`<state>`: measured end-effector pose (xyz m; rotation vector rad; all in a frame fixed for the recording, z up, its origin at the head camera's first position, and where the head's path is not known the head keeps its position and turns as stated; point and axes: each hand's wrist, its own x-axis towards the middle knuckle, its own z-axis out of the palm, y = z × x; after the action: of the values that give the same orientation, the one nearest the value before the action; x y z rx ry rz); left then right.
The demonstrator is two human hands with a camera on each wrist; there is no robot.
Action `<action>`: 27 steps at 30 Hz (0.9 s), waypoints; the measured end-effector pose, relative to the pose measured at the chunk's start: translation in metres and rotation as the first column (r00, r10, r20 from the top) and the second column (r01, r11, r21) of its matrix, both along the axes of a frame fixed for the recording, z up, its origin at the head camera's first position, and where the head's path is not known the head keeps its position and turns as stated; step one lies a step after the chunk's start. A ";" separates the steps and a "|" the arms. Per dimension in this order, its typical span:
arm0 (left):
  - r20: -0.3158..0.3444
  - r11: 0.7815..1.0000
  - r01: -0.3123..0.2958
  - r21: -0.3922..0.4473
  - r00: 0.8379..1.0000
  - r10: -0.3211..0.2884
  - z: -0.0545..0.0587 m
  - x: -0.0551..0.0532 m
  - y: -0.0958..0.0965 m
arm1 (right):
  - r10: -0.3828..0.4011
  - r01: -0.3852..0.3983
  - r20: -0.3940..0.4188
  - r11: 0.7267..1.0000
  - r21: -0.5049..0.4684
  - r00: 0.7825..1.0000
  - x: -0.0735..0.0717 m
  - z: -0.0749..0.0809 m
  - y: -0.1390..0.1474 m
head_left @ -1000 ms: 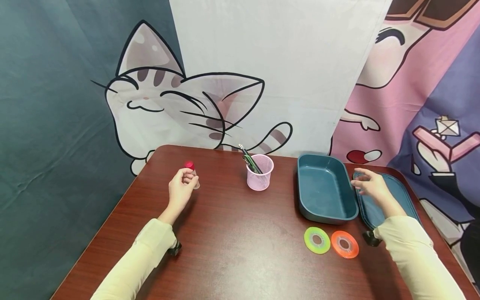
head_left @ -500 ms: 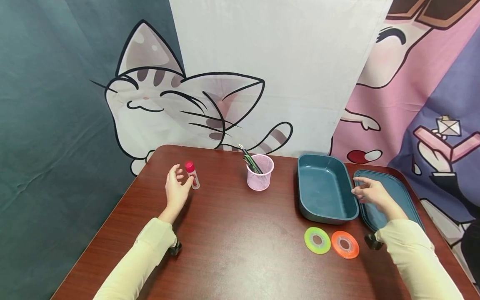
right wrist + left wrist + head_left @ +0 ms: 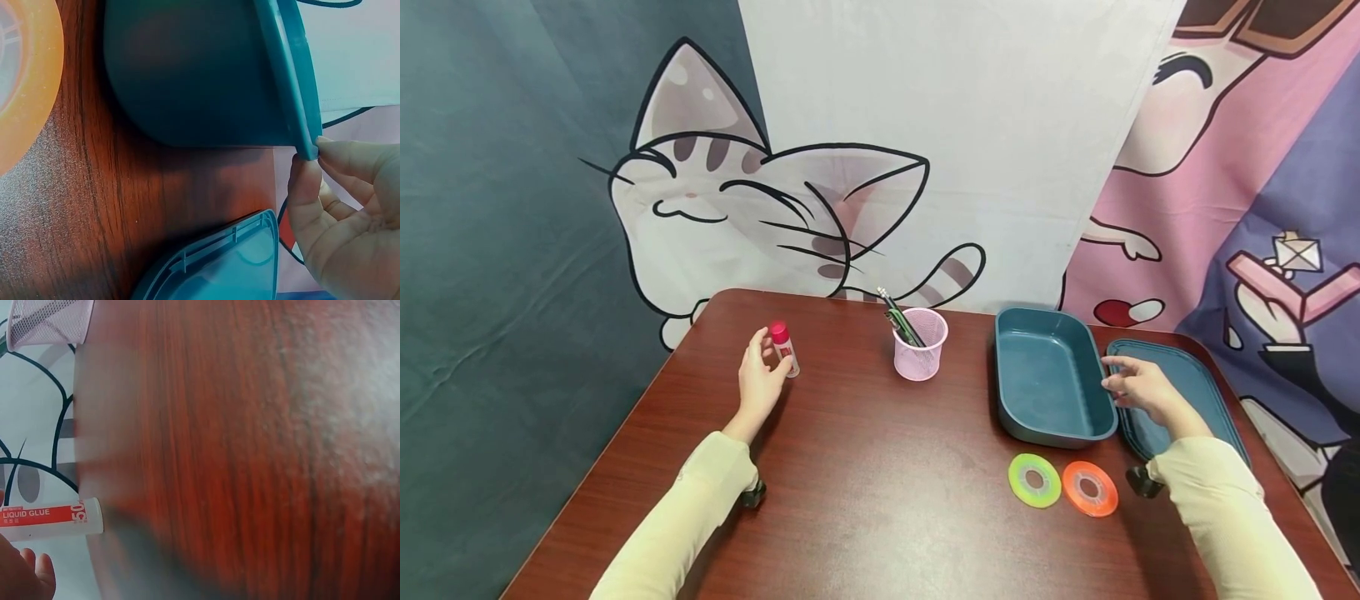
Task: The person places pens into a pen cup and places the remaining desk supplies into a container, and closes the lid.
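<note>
Your right hand [image 3: 1141,390] pinches the rim of the teal box [image 3: 1047,379], and your left hand [image 3: 760,382] is spread beside the probably light, slippery liquid glue bottle [image 3: 50,520], which stands on the desk [image 3: 880,500], best held mid-body.

With my clock centred on the surface [image 3: 887,467], I have the glue bottle [image 3: 783,343] standing at 10 o'clock and the pen cup [image 3: 917,364] at 12, pens [image 3: 906,327] leaning in it. The box [image 3: 1051,383] sits at 2. Reckoned from the box, I find the lid [image 3: 1197,379] just beside it at 3 o'clock, one disc [image 3: 1022,483] at 6 and a second disc [image 3: 1072,490] at 5. Behind everything, the backdrop [image 3: 1000,108] hangs at 12.
</note>
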<state>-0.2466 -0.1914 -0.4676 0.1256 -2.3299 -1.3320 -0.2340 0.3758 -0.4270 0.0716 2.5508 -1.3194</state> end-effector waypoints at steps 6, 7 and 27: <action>0.012 0.999 -0.004 -0.035 1.000 0.005 0.000 -0.004 0.004 | 0.011 -0.011 -0.001 1.000 0.015 1.000 -0.002 -0.001 0.001; 0.017 0.999 -0.008 -0.031 1.000 0.009 -0.001 -0.004 0.005 | 0.012 -0.012 0.002 1.000 0.015 1.000 -0.002 -0.001 0.001; 0.067 0.998 -0.046 -0.045 0.997 0.049 -0.009 -0.012 0.001 | 0.016 -0.016 0.020 0.999 0.029 1.000 -0.004 0.001 0.001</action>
<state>-0.2587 -0.1904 -0.4769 0.2147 -2.3957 -1.2728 -0.2380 0.3766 -0.4259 0.0693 2.5488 -1.2699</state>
